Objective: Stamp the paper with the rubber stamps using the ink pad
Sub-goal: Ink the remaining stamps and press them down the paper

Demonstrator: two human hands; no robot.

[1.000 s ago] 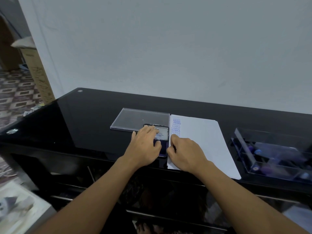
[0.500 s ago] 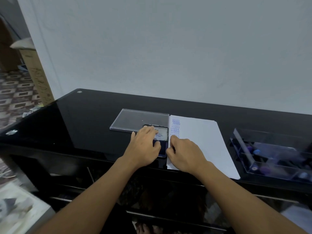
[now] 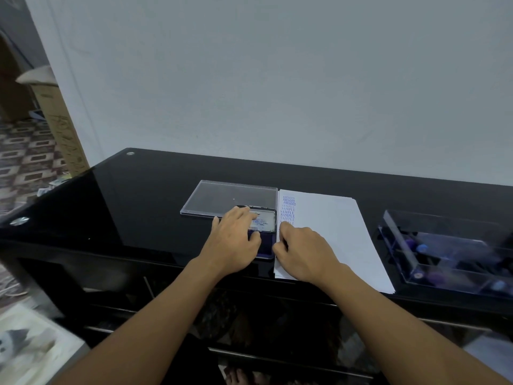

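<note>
Paper (image 3: 333,234), long axis toward the wall (image 3: 277,79)

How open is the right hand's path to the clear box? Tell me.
Likely yes: only flat paper and bare table lie between the right hand and the box on its right.

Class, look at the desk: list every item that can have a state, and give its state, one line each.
ink pad: open, lid tipped back.
paper: flat, stamped blue down its left edge.
clear lid: off, lying flat.
clear box: uncovered, stamps inside.
left hand: fingers flat on the ink pad's lid.
right hand: curled on the paper; grip hidden.
</note>
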